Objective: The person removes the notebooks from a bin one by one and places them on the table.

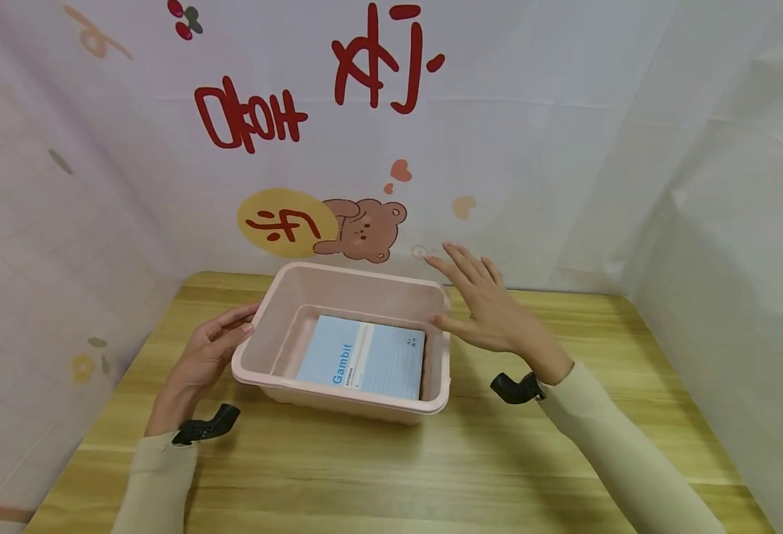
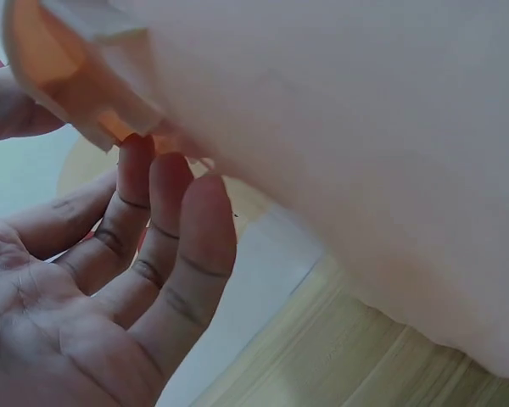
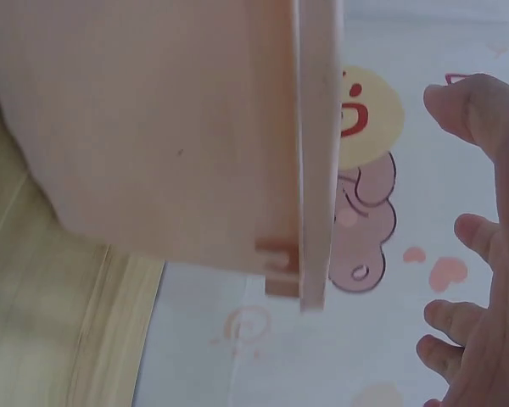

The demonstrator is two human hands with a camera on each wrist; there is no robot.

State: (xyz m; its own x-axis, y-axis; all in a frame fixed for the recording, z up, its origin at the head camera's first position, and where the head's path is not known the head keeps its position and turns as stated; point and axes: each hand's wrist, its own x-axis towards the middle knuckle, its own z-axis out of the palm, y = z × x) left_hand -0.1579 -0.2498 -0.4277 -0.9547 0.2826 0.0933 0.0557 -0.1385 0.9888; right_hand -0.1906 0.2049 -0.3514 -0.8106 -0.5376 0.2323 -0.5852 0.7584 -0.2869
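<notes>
A pale pink plastic basin [image 1: 365, 291] is over the wooden table, in the middle of the head view. Inside lies a light blue notebook [image 1: 371, 357] with "Gambit" printed on its cover. At the basin's left end my left hand [image 1: 213, 350] grips the rim, thumb on top. The left wrist view shows its fingers [image 2: 208, 220] curled up under the rim. My right hand [image 1: 488, 308] is raised beside the right end, fingers spread and holding nothing. In the right wrist view a gap separates this hand [image 3: 483, 229] from the rim.
The wooden table [image 1: 532, 460] ends at the back against a white cloth [image 1: 552, 170] printed with red characters and a bear. White sheeting [image 1: 752, 245] hangs at both sides. Each wrist carries a black camera mount [image 1: 517, 389].
</notes>
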